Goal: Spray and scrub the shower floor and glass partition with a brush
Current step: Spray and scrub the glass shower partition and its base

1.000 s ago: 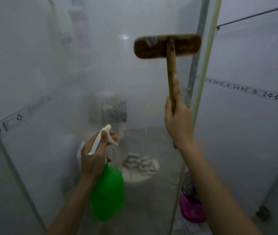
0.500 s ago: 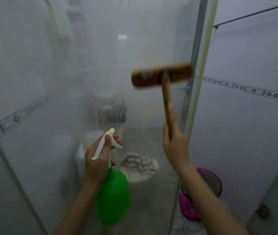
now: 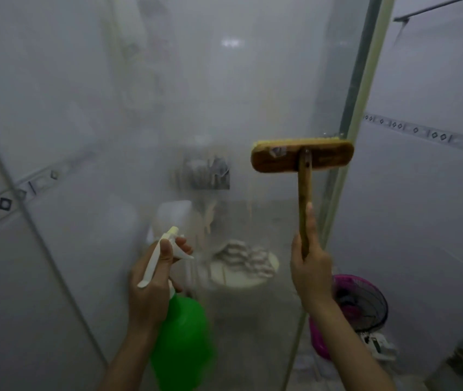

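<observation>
The right hand (image 3: 310, 275) is gripping the scrub brush (image 3: 281, 159), head flat on the glass partition (image 3: 224, 94); the left hand (image 3: 151, 283) is holding the green spray bottle (image 3: 182, 340). Overlapping strokes with even pressure are probably serving best.

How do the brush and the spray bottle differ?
The brush is brown wood with yellow bristles; the spray bottle is green with a white trigger. The brush is high, head toward the glass partition; the spray bottle is lower. The right hand grips the brush, the left hand the spray bottle. Both are gripped one-handed.
</observation>
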### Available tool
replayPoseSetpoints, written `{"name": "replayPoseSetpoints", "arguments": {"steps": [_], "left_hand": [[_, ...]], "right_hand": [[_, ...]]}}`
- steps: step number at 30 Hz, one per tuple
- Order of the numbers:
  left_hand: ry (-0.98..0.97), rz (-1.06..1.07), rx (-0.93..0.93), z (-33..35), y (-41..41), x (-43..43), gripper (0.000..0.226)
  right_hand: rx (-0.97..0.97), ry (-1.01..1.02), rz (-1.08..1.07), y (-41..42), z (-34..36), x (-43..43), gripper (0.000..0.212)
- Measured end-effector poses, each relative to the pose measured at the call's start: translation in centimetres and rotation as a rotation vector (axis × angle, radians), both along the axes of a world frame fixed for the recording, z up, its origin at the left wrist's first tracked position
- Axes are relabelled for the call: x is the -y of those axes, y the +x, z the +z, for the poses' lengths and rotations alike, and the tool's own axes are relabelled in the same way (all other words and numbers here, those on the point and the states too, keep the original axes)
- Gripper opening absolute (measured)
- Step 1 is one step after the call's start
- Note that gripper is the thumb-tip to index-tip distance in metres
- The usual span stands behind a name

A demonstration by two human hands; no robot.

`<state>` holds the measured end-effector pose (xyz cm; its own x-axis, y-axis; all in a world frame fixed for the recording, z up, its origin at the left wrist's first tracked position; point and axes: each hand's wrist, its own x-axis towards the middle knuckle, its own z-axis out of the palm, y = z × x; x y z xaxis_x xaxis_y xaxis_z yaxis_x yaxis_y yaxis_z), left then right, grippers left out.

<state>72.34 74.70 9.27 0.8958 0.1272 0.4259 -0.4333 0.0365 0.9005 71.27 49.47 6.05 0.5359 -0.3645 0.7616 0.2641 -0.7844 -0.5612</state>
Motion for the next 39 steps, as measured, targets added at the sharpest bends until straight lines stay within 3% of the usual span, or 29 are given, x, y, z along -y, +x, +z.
{"name": "replayPoseSetpoints", "arguments": {"steps": [3, 5, 8, 11, 15, 18, 22, 24, 29, 35, 39], "left_hand": [[0.037, 0.068, 0.018, 0.5, -0.9, -0.1, 0.031], [0.059, 0.111, 0.029, 0.4, -1.4, 0.0, 0.035], [0.069, 0.173, 0.048, -0.3, -2.0, 0.3, 0.037], [0.072, 0.225, 0.037, -1.0, -2.5, 0.7, 0.035], [0.031, 0.267, 0.019, -2.8, -3.0, 0.0, 0.029], [0.011, 0.292, 0.019, -4.6, -2.2, -0.6, 0.041], [-0.003, 0.294, 0.02, -6.8, -0.3, -1.0, 0.054], [-0.062, 0.303, 0.02, -8.5, 0.7, -1.4, 0.056], [-0.069, 0.269, 0.032, -13.4, 3.0, -1.7, 0.048], [-0.022, 0.248, 0.098, -19.2, 4.5, -1.7, 0.055], [-0.002, 0.251, 0.177, -23.2, 4.9, -3.4, 0.056]], "right_hand": [[-0.183, 0.092, 0.048, -3.2, -5.5, -1.2, 0.069], [-0.214, 0.109, 0.046, -2.5, -5.1, -2.0, 0.072], [-0.107, -0.06, 0.049, 0.9, -0.5, -2.8, 0.057], [-0.119, -0.241, 0.023, 2.1, 1.9, -1.6, 0.06], [-0.269, -0.268, 0.039, -2.6, -5.1, 2.0, 0.07], [-0.377, -0.229, 0.057, -3.2, -8.4, 1.0, 0.073], [-0.153, -0.351, 0.055, 1.9, -5.8, -3.0, 0.063], [-0.141, -0.365, 0.071, 2.4, -6.0, -3.5, 0.061], [-0.202, -0.239, 0.088, -0.6, -14.4, -3.2, 0.066], [-0.012, -0.465, 0.07, 4.0, -13.1, -6.8, 0.052], [0.06, -0.514, -0.014, 3.5, -19.5, -4.2, 0.053]]}}
